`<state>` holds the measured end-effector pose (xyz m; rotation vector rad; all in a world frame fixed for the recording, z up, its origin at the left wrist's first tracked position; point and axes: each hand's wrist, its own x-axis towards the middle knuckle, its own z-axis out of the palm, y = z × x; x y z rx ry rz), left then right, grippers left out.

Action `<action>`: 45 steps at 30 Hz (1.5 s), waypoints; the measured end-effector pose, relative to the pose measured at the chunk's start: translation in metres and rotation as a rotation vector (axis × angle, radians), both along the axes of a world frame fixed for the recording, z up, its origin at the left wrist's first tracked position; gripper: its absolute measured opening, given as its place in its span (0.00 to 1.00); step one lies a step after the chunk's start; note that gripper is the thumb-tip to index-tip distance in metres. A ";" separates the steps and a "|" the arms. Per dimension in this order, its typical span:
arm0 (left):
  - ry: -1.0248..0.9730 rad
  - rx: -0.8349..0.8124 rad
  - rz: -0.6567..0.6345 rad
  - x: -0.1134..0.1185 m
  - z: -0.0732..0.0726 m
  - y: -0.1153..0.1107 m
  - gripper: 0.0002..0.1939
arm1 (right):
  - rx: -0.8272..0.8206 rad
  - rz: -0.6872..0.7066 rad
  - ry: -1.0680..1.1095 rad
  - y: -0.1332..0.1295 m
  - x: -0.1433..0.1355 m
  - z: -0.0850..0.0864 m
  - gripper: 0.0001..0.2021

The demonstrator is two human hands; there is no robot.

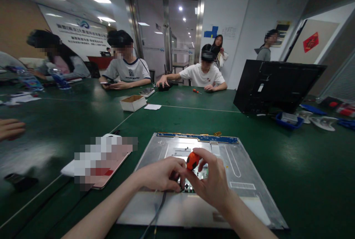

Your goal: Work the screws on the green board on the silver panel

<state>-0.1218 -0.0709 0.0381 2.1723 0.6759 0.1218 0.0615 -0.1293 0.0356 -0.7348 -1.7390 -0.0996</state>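
Observation:
My right hand (215, 179) pinches the orange and black handle of a screwdriver (192, 161) between thumb and fingers. The tool stands over a green circuit board (204, 173), its shaft and tip hidden. Close on its left, my left hand (163, 174) rests at the board with fingers curled together; what they hold is hidden. The board sits on the metal back of a flat display panel (246, 185), which lies on the green table. A blue circuit strip (180, 135) runs along the panel's far edge. Dark cables (159, 209) lead from under my left hand toward me.
Left of the panel lie a pink phone (113, 168) and a white item, partly blurred. An open white box (133, 103) stands farther back. At right are a black monitor (277, 87) and a blue tray (289, 120). Several people sit or stand beyond; a co-worker's hand (11, 128) shows at left.

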 end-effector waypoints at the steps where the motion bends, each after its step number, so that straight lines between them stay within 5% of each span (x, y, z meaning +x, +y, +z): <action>1: 0.003 -0.004 -0.005 0.000 0.001 0.000 0.12 | 0.005 -0.003 0.004 0.000 0.000 0.001 0.17; 17: 0.035 -0.034 -0.007 -0.001 0.006 0.002 0.08 | 0.017 -0.005 0.043 -0.001 0.004 0.002 0.16; 21: -0.026 0.074 0.092 -0.006 0.013 0.004 0.04 | -0.047 -0.020 0.139 0.003 0.012 0.003 0.19; 25: -0.104 0.275 0.330 -0.013 0.014 0.014 0.07 | -0.244 0.028 0.349 0.012 0.029 0.011 0.17; 30: -0.041 0.372 0.623 -0.016 -0.007 0.029 0.11 | -0.744 0.083 0.618 0.030 0.067 0.009 0.22; 37: 0.093 0.388 0.597 0.005 -0.019 0.042 0.21 | -1.034 0.123 0.742 0.071 0.112 -0.022 0.26; 45: 0.213 0.390 0.522 0.024 -0.013 0.054 0.05 | -1.029 0.134 0.805 0.068 0.125 -0.035 0.26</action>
